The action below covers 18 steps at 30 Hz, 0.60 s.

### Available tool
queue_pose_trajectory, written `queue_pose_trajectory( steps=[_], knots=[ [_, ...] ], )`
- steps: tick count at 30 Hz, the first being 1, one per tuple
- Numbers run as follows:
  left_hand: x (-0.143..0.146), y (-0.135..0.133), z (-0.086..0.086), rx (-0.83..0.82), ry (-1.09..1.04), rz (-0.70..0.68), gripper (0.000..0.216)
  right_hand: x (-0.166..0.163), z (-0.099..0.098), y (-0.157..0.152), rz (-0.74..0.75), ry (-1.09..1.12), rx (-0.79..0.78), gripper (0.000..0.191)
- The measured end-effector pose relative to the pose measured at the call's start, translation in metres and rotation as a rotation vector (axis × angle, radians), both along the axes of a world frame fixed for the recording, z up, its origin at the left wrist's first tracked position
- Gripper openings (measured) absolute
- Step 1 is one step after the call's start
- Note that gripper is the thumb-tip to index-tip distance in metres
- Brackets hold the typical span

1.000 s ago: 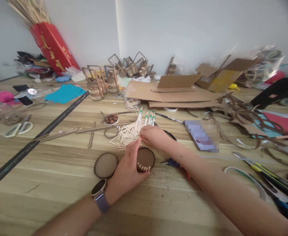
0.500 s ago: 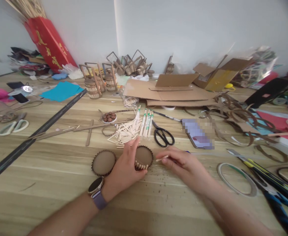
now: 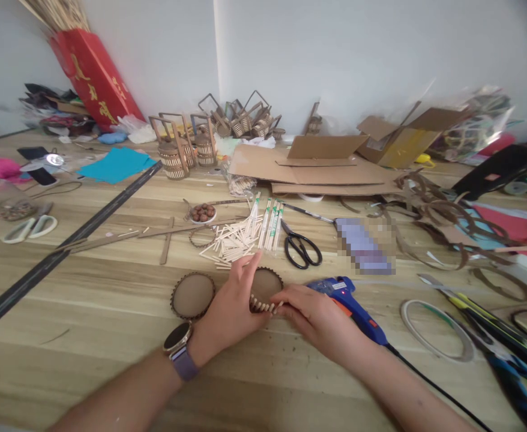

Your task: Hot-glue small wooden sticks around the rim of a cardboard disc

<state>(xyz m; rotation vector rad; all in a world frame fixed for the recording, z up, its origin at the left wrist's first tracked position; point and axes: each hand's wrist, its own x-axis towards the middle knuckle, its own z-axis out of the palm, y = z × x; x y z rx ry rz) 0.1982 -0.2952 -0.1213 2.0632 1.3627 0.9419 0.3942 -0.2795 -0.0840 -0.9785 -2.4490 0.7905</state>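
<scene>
1. Two hands of yours meet at a toothed round base (image 3: pixel 267 281) lying on the wooden table (image 3: pixel 123 336), near the middle, with a row of short upright sticks (image 3: pixel 260 305) along its near rim.
2. Your left hand (image 3: pixel 233 303) curves around the base's left side, thumb at the near edge and fingers toward the far edge, gripping it and hiding part of it.
3. Your right hand (image 3: pixel 311 309) pinches one short stick (image 3: pixel 280 305) between thumb and fingers at the near right rim.
4. Just beyond your right hand, and partly hidden by it, lies a blue glue gun (image 3: pixel 358 306); its black cord (image 3: pixel 434 384) runs nearward to the right of your forearm.
5. A second toothed round base (image 3: pixel 193 295) lies just left of your left hand; whether they touch, you cannot tell.
6. On the far side, close by, are a loose pile of sticks (image 3: pixel 236 242), paper-banded stick bundles (image 3: pixel 273 225) and black-handled scissors (image 3: pixel 303 249).
7. A small bowl of brown beads (image 3: pixel 203 213) sits far left of the pile; a phone (image 3: pixel 362 246) lies right of the scissors.
8. Crowding the right are a tape roll (image 3: pixel 405 327), a yellow-and-black utility knife (image 3: pixel 479 315) and curled brown strips (image 3: pixel 459 210).
9. Farther off lie flat cardboard sheets (image 3: pixel 313 174), with handled miniature baskets (image 3: pixel 173 162) standing to their left.
</scene>
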Motion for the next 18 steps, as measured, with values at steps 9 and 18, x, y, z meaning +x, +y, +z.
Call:
queue_pose_trajectory(
  steps=[9, 18],
  knots=[
    [0.001, 0.0, -0.001, 0.029, -0.001, -0.01, 0.101, -0.002, -0.004, 0.0, 0.046, -0.047, 0.093, 0.022],
    [0.0, 0.0, 0.001, 0.006, -0.008, -0.012, 0.1, -0.001, -0.012, 0.0, 0.064, -0.15, 0.313, 0.026]
  ],
)
